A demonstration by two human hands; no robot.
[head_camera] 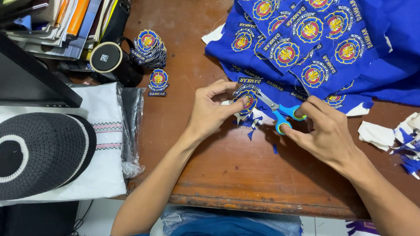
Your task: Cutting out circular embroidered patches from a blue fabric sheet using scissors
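Observation:
My left hand (213, 109) pinches a round embroidered patch (246, 98) with a blue edge, held just above the brown wooden table (227, 170). My right hand (326, 131) grips small scissors with blue handles (280, 112); their blades reach the patch's right edge. Blue and white fabric trimmings (253, 122) lie under the patch. Behind both hands spreads a blue cloth sheet (315, 43) covered with several more uncut round patches.
A stack of cut patches (149, 47) and one loose patch (158, 81) lie by a black mug (114, 61) at the back left. A black knitted cap (41, 153) rests on bagged white cloth (107, 131). Scrap pieces (396, 135) sit right. Papers (65, 22) are piled far left.

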